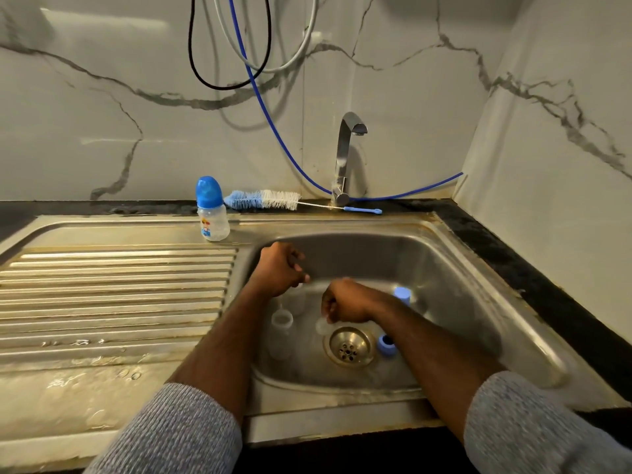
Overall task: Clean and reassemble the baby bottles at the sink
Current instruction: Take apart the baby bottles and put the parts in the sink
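My left hand (281, 268) hovers over the sink's left side, its curled fingers closing on the top of a clear bottle body (298, 299) that stands under it. My right hand (345, 304) points down near the drain (349, 347) and pinches a small clear nipple (321, 326). A second clear bottle body (282, 331) stands in the basin in front of my left hand. A blue screw ring (386, 345) lies right of the drain, and a blue cap (402, 293) sits behind my right forearm. An assembled bottle (212, 210) with a blue cap stands on the sink's back ledge.
A blue-and-white bottle brush (265, 199) lies on the back ledge beside the faucet (345, 155), which is not running. The ribbed drainboard (116, 295) stretches to the left. Hoses (273, 124) hang down the marble wall. A dark countertop (519, 268) borders the sink on the right.
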`<control>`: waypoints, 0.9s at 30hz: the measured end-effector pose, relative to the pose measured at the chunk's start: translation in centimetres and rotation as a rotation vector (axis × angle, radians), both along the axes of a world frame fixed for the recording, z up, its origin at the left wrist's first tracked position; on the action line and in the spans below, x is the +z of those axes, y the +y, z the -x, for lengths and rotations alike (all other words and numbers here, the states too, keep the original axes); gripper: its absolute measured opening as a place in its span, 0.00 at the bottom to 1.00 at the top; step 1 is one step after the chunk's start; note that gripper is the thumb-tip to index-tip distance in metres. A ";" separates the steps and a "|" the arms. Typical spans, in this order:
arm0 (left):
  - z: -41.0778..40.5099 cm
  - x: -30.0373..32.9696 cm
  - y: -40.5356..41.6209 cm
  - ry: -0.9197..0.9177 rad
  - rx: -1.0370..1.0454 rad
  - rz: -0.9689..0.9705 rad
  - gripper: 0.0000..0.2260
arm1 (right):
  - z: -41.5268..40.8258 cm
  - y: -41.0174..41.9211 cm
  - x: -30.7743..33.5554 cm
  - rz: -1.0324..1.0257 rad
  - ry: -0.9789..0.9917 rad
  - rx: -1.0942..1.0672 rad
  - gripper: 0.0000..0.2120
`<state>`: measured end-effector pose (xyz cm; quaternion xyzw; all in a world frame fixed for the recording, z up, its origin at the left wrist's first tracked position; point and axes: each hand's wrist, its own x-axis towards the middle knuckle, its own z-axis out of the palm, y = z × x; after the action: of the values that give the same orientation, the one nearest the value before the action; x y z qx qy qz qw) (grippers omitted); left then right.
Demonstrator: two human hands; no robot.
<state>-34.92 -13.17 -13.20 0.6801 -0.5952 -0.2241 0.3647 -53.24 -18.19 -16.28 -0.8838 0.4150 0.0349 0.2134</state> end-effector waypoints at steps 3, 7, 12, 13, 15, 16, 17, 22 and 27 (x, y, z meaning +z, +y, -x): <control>-0.1 0.0 -0.1 -0.001 0.005 0.010 0.15 | -0.2 0.2 -1.4 0.008 0.057 0.007 0.06; -0.3 -0.1 -0.3 0.019 0.019 0.040 0.14 | -0.5 0.4 -2.3 0.000 0.037 0.040 0.07; -0.4 -0.2 -0.7 0.025 0.017 0.043 0.14 | -1.3 1.0 -3.3 -0.032 0.053 0.095 0.09; -0.4 -0.2 -0.7 0.033 0.014 0.043 0.13 | -1.4 1.2 -3.4 -0.040 0.060 0.098 0.09; -0.6 -0.3 -0.9 0.019 0.019 0.055 0.13 | -1.5 1.4 -3.7 -0.068 0.080 0.096 0.09; -0.7 -0.2 -0.9 -0.006 0.023 0.067 0.13 | -1.6 1.4 -3.9 -0.077 0.088 0.096 0.09; -0.8 -0.2 -0.9 -0.029 0.024 0.081 0.12 | -1.6 1.5 -4.0 -0.076 0.095 0.097 0.10; -1.3 0.3 -0.9 -0.027 0.041 0.139 0.10 | -1.3 1.1 -3.4 -0.075 0.082 0.082 0.19; -1.6 1.1 -0.2 0.012 0.066 0.225 0.05 | -1.1 0.9 -0.8 0.145 -0.229 -0.080 0.08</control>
<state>-33.36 -13.34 -12.12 0.6527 -0.5918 -0.1477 0.4493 -52.11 -17.31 -17.12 -0.8776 0.4244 -0.1050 0.1964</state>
